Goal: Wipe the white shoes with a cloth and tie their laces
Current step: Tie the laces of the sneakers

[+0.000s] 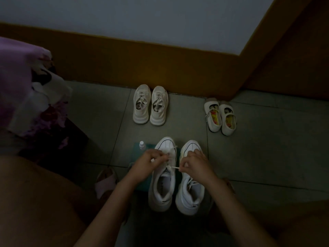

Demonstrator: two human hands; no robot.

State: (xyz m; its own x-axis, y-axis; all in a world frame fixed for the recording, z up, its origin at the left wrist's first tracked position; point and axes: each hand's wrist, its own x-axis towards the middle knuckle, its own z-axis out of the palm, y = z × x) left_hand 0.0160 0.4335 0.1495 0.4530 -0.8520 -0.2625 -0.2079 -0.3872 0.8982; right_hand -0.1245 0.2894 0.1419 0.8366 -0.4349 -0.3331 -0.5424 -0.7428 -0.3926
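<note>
Head view, dim light: two white shoes stand side by side on the grey tiled floor [267, 139] directly in front of the person, toes pointing away toward the wall. The left hand [153, 160] is over the laced front of the left shoe [162, 186], fingers curled and pinching the lace [175, 167] there. The right hand [196, 164] sits over the front of the right shoe [191, 195], and its fingertips pinch the far end of that same lace, which runs taut across the gap between the two hands. The hands are apart, each clamped on the lace.

A flat teal cloth [136, 155] lies on the floor under the left shoe, showing along its left side. A small clear bottle [142, 145] with a white cap stands at the far edge of the cloth, just beside the left shoe's toe.

Farther off, a pair of cream sneakers [150, 105] sits against the ochre skirting, toes to the wall. Well to their right is a smaller pair of cream strap shoes [220, 118] with bright patterned insoles. Purple patterned bedding [26, 86] hangs at the left edge, and a foot in a pink slipper [105, 182] rests left of the cloth.
</note>
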